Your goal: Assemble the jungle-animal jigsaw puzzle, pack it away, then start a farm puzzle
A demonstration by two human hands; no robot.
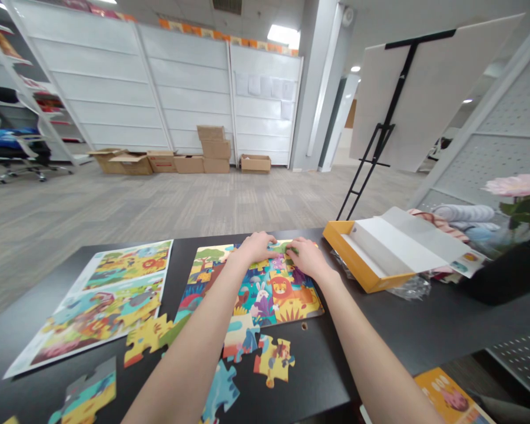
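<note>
A partly assembled colourful animal jigsaw puzzle (287,297) lies on the black table (380,335). Both of my hands rest on its far edge. My left hand (255,246) lies with fingers flat on the top pieces. My right hand (304,254) presses a green puzzle piece (287,248) between the two hands, fingertips on it. Several loose puzzle pieces (274,358) lie near the table's front edge, under and beside my forearms.
A printed reference sheet (101,300) lies left of the puzzle. An open yellow box (357,259) with a white lid flap and a plastic bag sits to the right. A pink flower (519,185) and a dark object stand at far right. An easel and cardboard boxes stand beyond.
</note>
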